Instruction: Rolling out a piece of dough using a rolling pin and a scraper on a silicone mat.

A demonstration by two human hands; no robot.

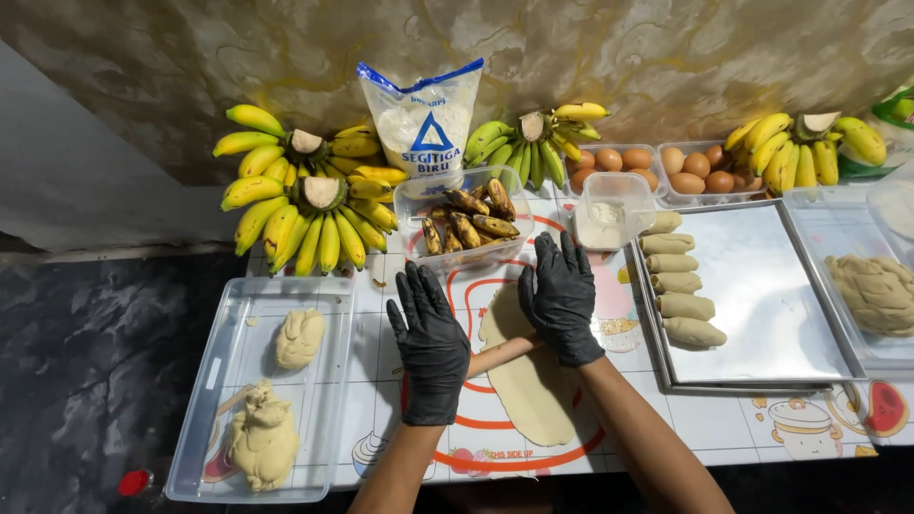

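- The long, flattened strip of pale dough point(529, 381) lay on a white round-marked baking mat point(571, 447) at the table's near edge, its near end close to the mat's red ring.
- A slim wooden rolling pin point(500, 355) lay across the strip, tilted, under both hands.
- Left hand point(430, 345), black-gloved, was flat and released, fingers spread, palm on the pin's left end.
- Right hand point(563, 300), also gloved, pressed open-palmed on the right end; it gripped nothing.
- Open room was narrow: a clear plastic tray with two dough lumps point(249, 400) lay just left, a steel tray of rolled dough pieces point(762, 305) just right.
- A clear tub of browned bananas point(466, 228) stood just beyond the fingertips.
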